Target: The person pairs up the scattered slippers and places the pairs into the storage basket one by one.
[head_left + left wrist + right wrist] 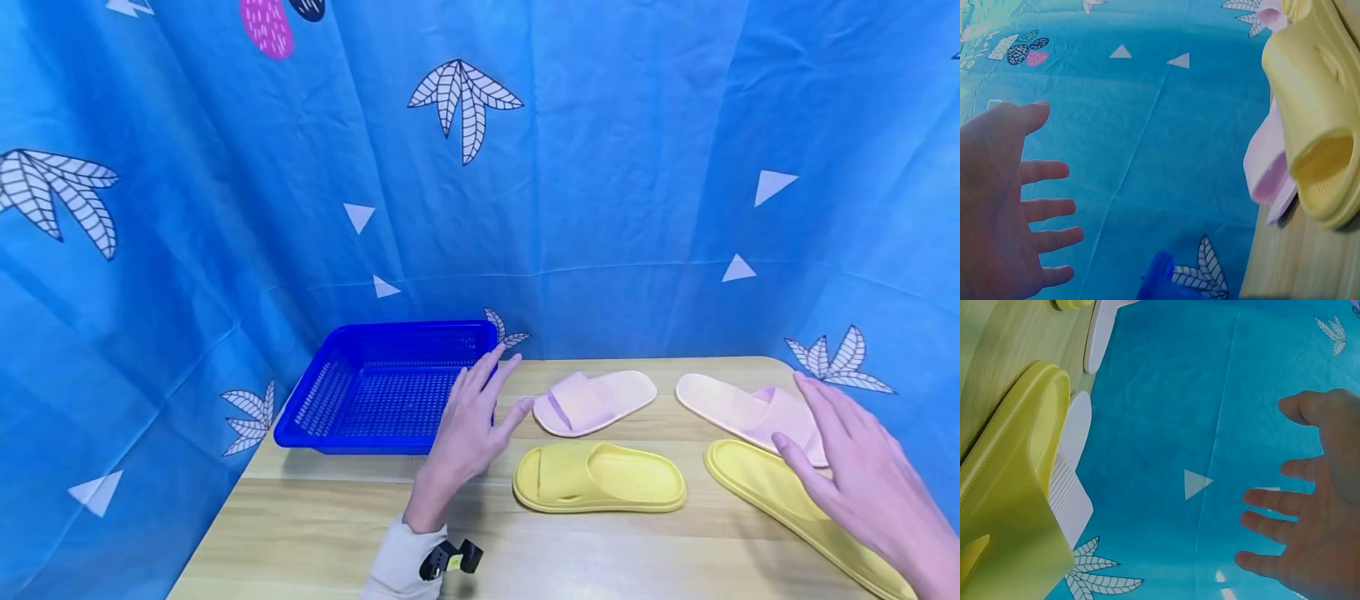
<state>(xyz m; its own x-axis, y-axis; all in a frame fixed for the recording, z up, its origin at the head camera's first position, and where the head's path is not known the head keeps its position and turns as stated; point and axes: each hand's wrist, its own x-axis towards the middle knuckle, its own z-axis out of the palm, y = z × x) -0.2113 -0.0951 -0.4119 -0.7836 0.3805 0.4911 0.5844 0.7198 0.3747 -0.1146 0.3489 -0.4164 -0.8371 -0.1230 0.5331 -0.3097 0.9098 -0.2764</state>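
Observation:
My left hand (468,417), fingers extended and holding nothing, hovers at the right side of a blue plastic basket (300,435). To its right lie a pink slipper (626,390) and, nearer me, a yellow slipper (652,479), both with toes toward the basket. My right hand (862,467) is raised with straight, spread fingers over the right side of the table. Beneath it in the head view are a second pink slipper (712,396) and a second yellow slipper (750,475), each partly covered by that hand. In both wrist views the palms are bare.
All of this stands on a light wooden table (300,517). A blue curtain (615,167) printed with leaves and triangles hangs behind and around it. A black strap with a small device (450,560) sits on my left sleeve.

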